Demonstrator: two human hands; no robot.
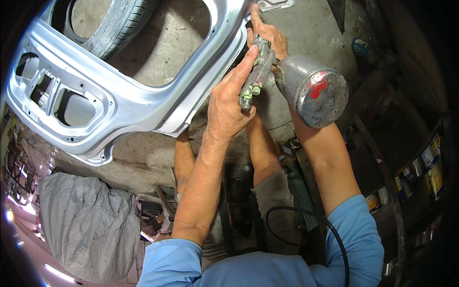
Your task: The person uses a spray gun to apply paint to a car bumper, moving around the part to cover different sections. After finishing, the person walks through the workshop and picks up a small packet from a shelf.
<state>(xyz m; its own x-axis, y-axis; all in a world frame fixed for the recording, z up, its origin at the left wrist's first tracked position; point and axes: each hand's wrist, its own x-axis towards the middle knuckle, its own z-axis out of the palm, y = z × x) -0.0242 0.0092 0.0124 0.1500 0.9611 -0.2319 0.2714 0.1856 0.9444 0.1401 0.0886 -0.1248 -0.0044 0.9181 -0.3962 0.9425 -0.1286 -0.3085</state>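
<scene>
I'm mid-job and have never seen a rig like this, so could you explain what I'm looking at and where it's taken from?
There is no machine here, just a person's two bare hands. The single picture comes from a wide camera on their head, looking down, so its left is their left and straight edges bend near the rim.

The left hand holds a spray gun with a metal cup. The right hand is beyond the gun, index finger stretched out near the edge of a silver body panel; I can't tell whether it touches.

A tyre shows beyond the panel, above the concrete floor. A grey cover is at lower left.
</scene>
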